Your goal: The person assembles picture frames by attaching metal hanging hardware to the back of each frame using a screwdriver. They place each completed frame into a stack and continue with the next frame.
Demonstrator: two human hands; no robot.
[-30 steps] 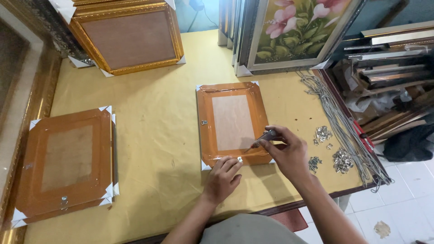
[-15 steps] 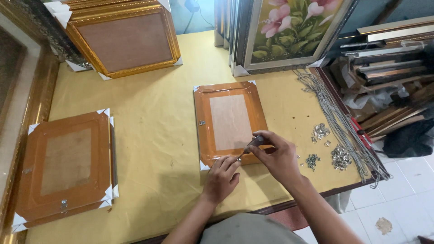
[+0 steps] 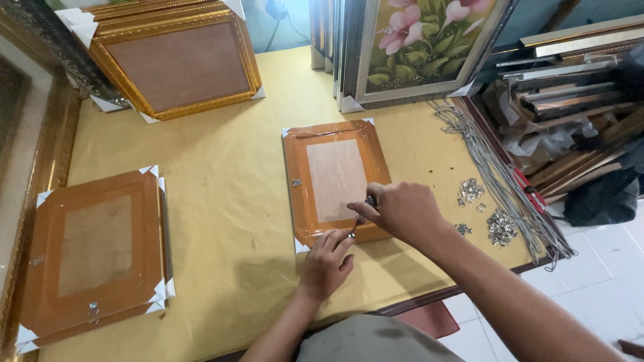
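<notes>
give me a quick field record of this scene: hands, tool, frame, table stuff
left hand: pressing the near edge of the small orange frame
right hand: gripping a screwdriver, tip at that edge
frame: face down on the yellow table
hardware: metal hangers in piles to the right
other: second orange frame at left
</notes>
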